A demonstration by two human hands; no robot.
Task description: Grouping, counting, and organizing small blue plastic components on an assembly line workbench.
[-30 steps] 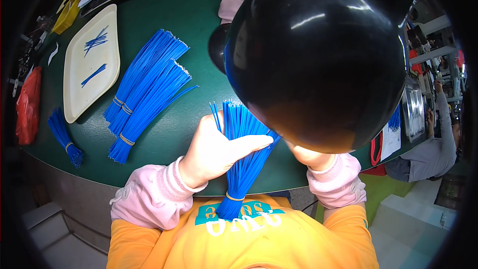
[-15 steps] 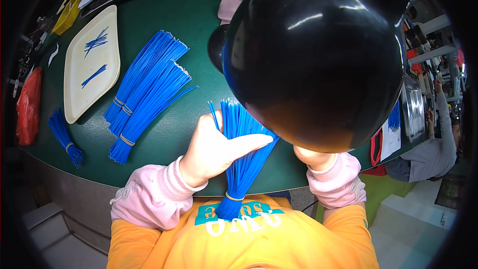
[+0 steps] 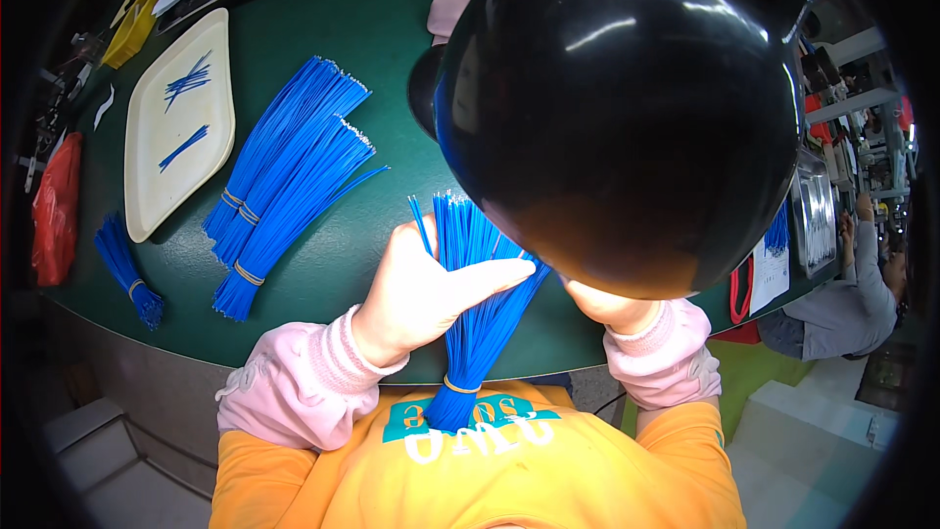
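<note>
A bundle of blue wires, tied near its lower end with a tan band, leans against my front with its bare tips pointing away. My left hand is wrapped round the upper part, its thumb lying across the wires; a few strands stand apart by the forefinger. Close to the bundle's right side is my right hand, its fingers hidden under a large glossy black rounded thing that blocks much of the view. Left of my hands lie more tied blue wire bundles.
A cream tray with loose blue wires stands on the green table. Beside it are a small wire bundle and a red bag. On the right are a metal tray and another person.
My right hand has shifted slightly left, toward the wire bundle. My left hand keeps its hold, and the tied bundles on the table stay put.
</note>
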